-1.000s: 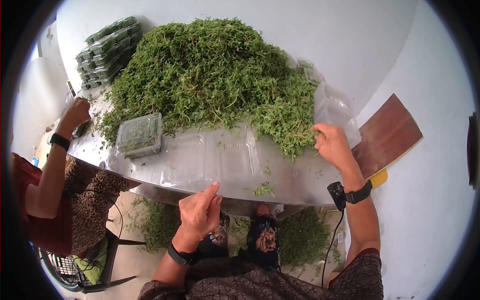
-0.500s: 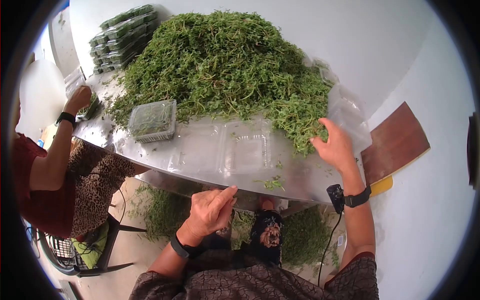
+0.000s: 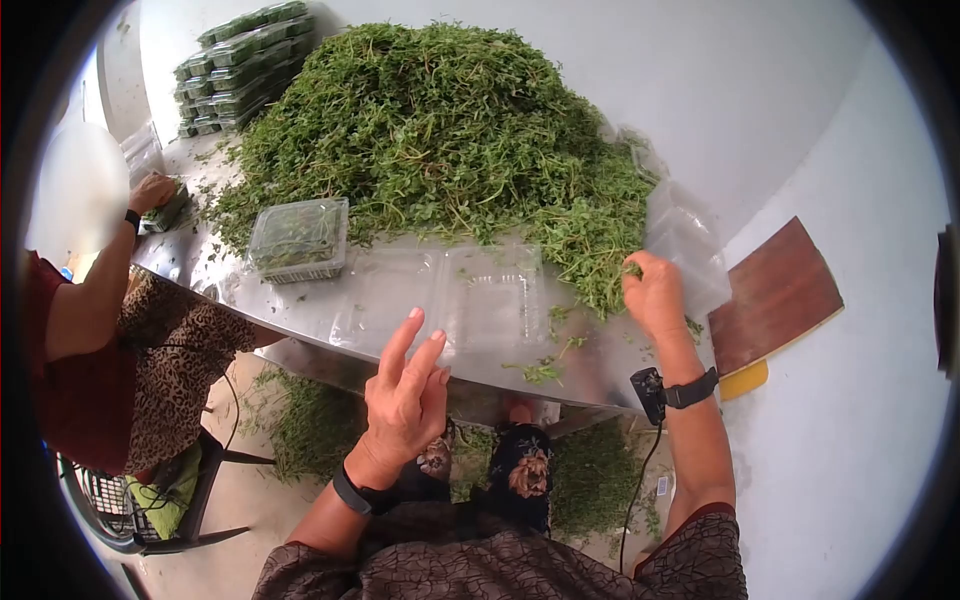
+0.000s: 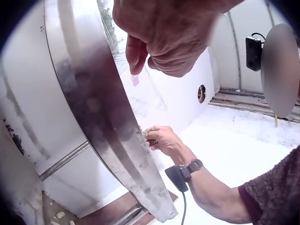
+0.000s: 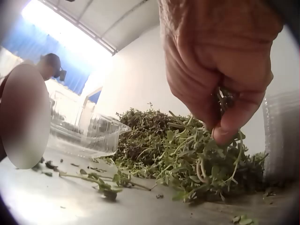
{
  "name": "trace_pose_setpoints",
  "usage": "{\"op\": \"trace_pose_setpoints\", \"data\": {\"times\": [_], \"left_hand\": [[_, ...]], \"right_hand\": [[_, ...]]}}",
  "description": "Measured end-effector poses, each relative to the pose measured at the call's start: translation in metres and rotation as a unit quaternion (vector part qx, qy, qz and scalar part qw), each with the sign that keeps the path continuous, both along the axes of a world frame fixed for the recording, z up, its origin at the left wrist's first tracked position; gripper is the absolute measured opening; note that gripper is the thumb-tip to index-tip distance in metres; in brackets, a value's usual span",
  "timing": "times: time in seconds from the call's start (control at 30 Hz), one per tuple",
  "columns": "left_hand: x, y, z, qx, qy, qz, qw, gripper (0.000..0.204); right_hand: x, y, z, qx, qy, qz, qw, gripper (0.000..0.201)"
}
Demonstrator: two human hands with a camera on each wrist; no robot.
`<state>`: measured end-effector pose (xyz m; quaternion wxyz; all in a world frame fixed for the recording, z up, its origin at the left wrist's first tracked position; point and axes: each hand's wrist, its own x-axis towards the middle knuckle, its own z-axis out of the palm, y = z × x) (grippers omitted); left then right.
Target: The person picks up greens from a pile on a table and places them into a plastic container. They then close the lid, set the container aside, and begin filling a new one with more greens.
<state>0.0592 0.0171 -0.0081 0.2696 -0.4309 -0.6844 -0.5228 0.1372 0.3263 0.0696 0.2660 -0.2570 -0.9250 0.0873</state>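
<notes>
A large heap of leafy green sprigs [image 3: 430,130] covers the back of the metal table. At its front right edge my right hand [image 3: 655,295] pinches green sprigs between thumb and fingers, as the right wrist view shows with stems [image 5: 222,96] in the grip. An opened clear plastic box [image 3: 490,300] lies flat at the table's front, its lid half to the left. My left hand [image 3: 405,400] is held before it near the table edge, index and middle fingers raised, holding nothing. Left of the open box sits a closed clear box [image 3: 297,240] with greens inside.
Filled boxes [image 3: 240,70] are stacked at the back left. Nested clear boxes [image 3: 688,250] stand right of the heap, beside a brown board [image 3: 778,295]. Another person's hand [image 3: 152,192] works at a box on the left. More greens [image 3: 600,480] lie below the table.
My right hand has gone from spread fingers at the heap's edge to a pinch on sprigs. My left hand's fingers have straightened and lifted. The other person's hand has lowered to their box.
</notes>
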Motion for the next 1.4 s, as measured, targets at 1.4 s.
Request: {"op": "trace_pose_setpoints", "data": {"times": [1.4], "left_hand": [[-0.012, 0.018, -0.010, -0.039, 0.045, -0.024, 0.998, 0.053]], "right_hand": [[0.005, -0.103, 0.054, -0.397, 0.066, 0.189, 0.896, 0.035]]}}
